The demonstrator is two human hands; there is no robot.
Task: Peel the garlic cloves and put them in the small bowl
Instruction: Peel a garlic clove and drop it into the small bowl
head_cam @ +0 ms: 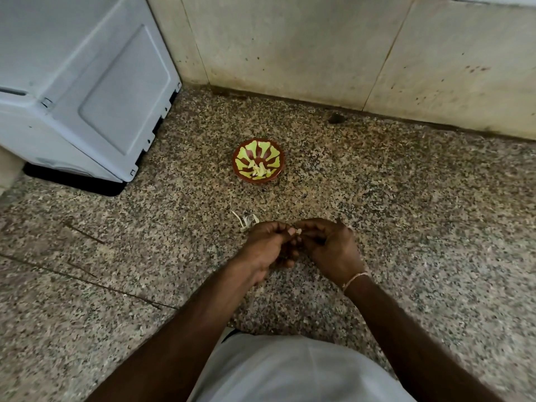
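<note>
A small red bowl [258,162] with a yellow-green pattern stands on the speckled stone counter, holding several pale peeled garlic cloves [259,172]. Nearer to me, my left hand [268,248] and my right hand [330,248] meet fingertip to fingertip over the counter. Between them they pinch one small pale garlic clove [298,231], mostly hidden by the fingers. A little heap of white garlic skins [246,220] lies on the counter just beyond my left hand.
A white appliance [84,82] stands at the back left on the counter. A stained tiled wall [348,53] closes off the back. My white shirt [290,372] fills the bottom of the view.
</note>
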